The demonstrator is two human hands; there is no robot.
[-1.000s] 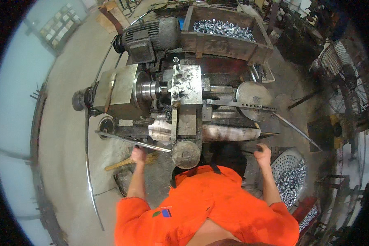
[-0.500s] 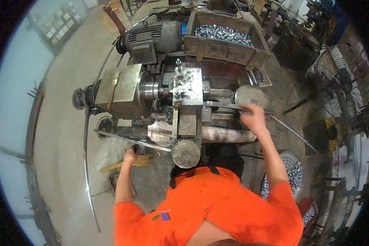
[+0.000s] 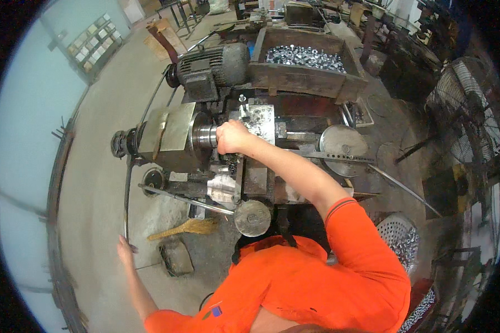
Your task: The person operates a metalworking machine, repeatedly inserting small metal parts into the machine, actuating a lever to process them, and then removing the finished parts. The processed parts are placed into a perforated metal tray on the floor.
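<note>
My right hand (image 3: 233,137) is closed right in front of the shiny spindle nose (image 3: 206,135) of a small lathe. Its fingers are bunched against the chuck end, and whatever is in them is hidden. Just right of that hand sits the steel tool block (image 3: 261,122) with bolts on top. Down at the left, my left hand (image 3: 126,251) is closed around the lower part of a long steel lever rod (image 3: 127,208) hanging from the lathe head. A second lever (image 3: 194,201) slants to a round metal disc (image 3: 253,218) near my waist.
Behind the lathe are a motor (image 3: 212,69) and a wooden crate (image 3: 303,75) of small metal parts. A perforated lever bar (image 3: 339,157) crosses a round disc at right. A straw broom (image 3: 191,226), a perforated basin (image 3: 391,230) and a floor fan (image 3: 464,108) stand around.
My right hand has left the perforated lever bar and reached left to the spindle nose. My left hand has moved from near the slanting lever out to the long rod. The view has shifted slightly.
</note>
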